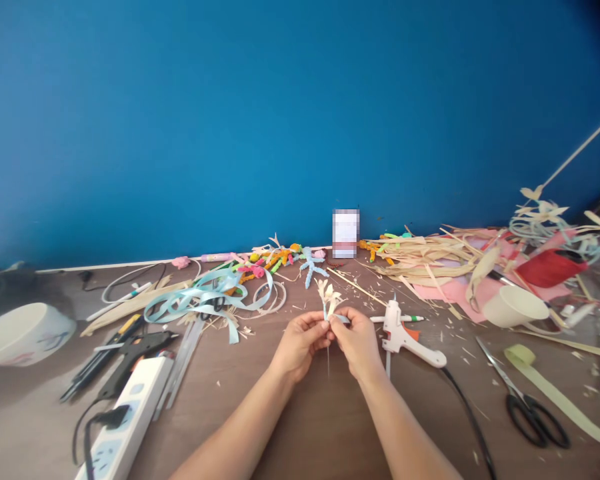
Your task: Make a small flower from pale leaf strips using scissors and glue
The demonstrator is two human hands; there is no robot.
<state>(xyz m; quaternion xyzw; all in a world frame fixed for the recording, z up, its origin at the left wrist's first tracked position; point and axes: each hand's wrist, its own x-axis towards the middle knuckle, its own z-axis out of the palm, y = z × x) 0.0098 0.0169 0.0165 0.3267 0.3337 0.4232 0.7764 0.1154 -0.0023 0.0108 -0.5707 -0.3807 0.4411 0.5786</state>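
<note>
Between my two hands, above the middle of the table, is a small handmade flower (pixel 329 295) with cream petals, like dried husk. My left hand (pixel 299 343) pinches it below the petals with thumb and fingers. Closed on the same spot from the other side is my right hand (pixel 357 341). A bit of light blue ribbon (pixel 343 319) shows at the right fingertips; how it is fixed is hidden. The thin stem (pixel 329 363) hangs below the fingers. Just right of my right hand lies a white glue gun (pixel 399 337).
Scissors (pixel 523 403) and a pale green ribbon (pixel 555 387) lie at the right, near a white cup (pixel 515 307). Husk strips (pixel 430 257) pile behind. To the left are a blue ribbon (pixel 195 303), a black glue gun (pixel 135 357), a power strip (pixel 130 420) and a bowl (pixel 27 333).
</note>
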